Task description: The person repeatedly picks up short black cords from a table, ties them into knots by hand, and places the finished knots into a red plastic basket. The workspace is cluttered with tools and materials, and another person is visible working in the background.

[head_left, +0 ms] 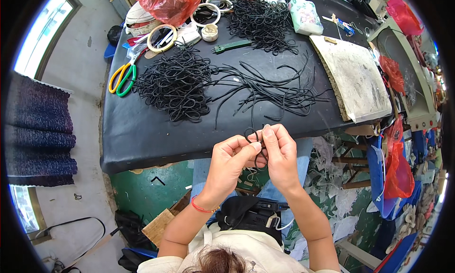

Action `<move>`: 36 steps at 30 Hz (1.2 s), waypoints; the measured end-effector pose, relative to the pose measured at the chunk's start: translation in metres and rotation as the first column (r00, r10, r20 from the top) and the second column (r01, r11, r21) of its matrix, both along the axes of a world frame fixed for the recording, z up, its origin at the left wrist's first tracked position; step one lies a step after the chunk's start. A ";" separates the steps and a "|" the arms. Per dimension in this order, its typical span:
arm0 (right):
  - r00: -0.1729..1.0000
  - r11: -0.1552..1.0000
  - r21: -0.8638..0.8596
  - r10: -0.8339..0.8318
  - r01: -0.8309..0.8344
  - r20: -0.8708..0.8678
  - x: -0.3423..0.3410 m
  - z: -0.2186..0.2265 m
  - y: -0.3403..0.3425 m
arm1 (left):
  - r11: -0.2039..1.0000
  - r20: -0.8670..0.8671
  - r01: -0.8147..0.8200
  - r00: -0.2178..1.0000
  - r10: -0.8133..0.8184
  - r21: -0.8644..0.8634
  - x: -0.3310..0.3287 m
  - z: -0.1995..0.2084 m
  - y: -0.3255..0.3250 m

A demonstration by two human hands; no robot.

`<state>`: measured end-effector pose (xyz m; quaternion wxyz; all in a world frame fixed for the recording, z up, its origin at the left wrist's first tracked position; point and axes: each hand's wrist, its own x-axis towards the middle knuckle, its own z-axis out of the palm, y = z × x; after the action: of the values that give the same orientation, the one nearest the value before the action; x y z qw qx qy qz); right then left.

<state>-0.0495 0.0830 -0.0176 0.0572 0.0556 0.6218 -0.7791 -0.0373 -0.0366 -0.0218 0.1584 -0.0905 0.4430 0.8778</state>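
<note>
A looped black cord (256, 136) is pinched between my two hands, just off the front edge of the black-covered table. My left hand (233, 158) closes thumb and fingers on one side of the loop. On the other side, my right hand (280, 152) grips the cord between thumb and forefinger. Beyond the hands lies a spread of loose straight black cords (270, 90). To its left sits a heap of looped black cords (175, 86), with another pile of looped black cords (260, 19) at the back.
Yellow-and-green-handled scissors (123, 79) lie at the table's left. Tape rolls (162, 37), a red plastic bag (170, 3) and a green tool (231, 46) are farther back. A stained pale board (353, 79) rests at the right. Scraps litter the green floor (147, 187).
</note>
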 end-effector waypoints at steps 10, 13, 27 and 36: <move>0.986 0.992 -0.122 0.057 -0.038 0.156 -0.005 0.000 0.004 | 1.000 0.000 0.012 1.000 -0.012 -0.005 0.005 0.001 0.000; 0.990 0.995 -0.093 0.052 -0.040 0.131 -0.008 0.000 0.008 | 0.994 0.016 -0.055 0.998 0.054 0.090 0.004 -0.001 0.003; 0.991 0.971 0.230 0.094 -0.071 -0.092 0.005 0.001 0.022 | 0.977 -0.095 -0.040 0.995 0.020 -0.209 0.007 -0.004 0.002; 0.997 0.990 0.140 0.004 -0.015 0.078 -0.001 -0.012 0.023 | 0.841 -0.269 -0.150 0.963 0.006 -0.519 0.012 -0.009 0.016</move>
<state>-0.0507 0.1059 -0.0299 0.0811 0.0868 0.6727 -0.7303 -0.0252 -0.0202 -0.0307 0.0322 -0.0348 0.6825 0.7294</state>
